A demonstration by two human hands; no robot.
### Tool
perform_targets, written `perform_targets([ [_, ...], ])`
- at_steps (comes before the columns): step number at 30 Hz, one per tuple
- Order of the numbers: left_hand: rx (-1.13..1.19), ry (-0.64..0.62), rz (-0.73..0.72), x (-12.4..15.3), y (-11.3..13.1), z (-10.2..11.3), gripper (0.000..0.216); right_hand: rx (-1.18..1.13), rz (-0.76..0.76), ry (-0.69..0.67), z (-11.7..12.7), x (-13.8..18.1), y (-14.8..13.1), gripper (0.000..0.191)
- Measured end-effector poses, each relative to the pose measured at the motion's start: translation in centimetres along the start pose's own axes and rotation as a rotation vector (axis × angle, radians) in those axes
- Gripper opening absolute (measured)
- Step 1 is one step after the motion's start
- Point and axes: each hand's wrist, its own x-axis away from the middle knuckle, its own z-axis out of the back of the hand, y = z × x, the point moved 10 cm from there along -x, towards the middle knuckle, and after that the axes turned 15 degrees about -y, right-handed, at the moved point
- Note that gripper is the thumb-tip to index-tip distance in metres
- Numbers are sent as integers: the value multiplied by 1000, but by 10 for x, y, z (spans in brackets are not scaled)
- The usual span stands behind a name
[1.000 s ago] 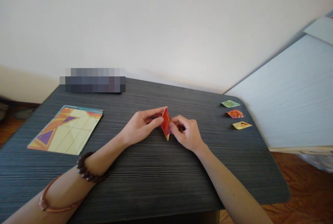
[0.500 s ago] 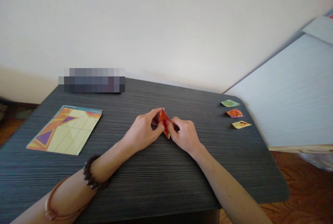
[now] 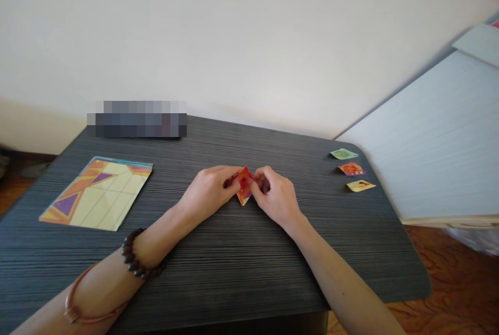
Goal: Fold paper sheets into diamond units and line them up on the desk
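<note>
A small folded piece of red and orange paper [image 3: 244, 189] sits low over the middle of the dark striped table [image 3: 218, 272]. My left hand [image 3: 208, 192] pinches it from the left, fingers curled over its top. From the right, my right hand [image 3: 275, 197] pinches the same piece, thumb and fingers pressed on it. Only the lower tip and a part of the top of the paper show between the fingers.
A patterned paper sheet [image 3: 97, 193] in yellow, orange and purple lies flat at the table's left. Three small folded paper pieces lie at the right edge: green [image 3: 343, 154], orange [image 3: 352, 169], yellow [image 3: 360, 186]. A pale board [image 3: 436, 143] leans at the right.
The folded paper stood upright between my fingertips a second ago; now it is pressed lower and flatter, and both hands have closed in over it.
</note>
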Motion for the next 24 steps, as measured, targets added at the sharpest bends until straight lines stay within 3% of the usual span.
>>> perform_targets([
  [11, -3, 45, 95, 2, -10, 4, 27, -226, 35, 50, -3, -1, 11, 7],
  [19, -9, -48, 221, 2, -18, -5, 24, -347, 138, -28, -13, -2, 2, 5],
  [24, 43, -24, 143, 0, -19, -1, 26, -316, 112, -5, -8, 0, 6, 4],
])
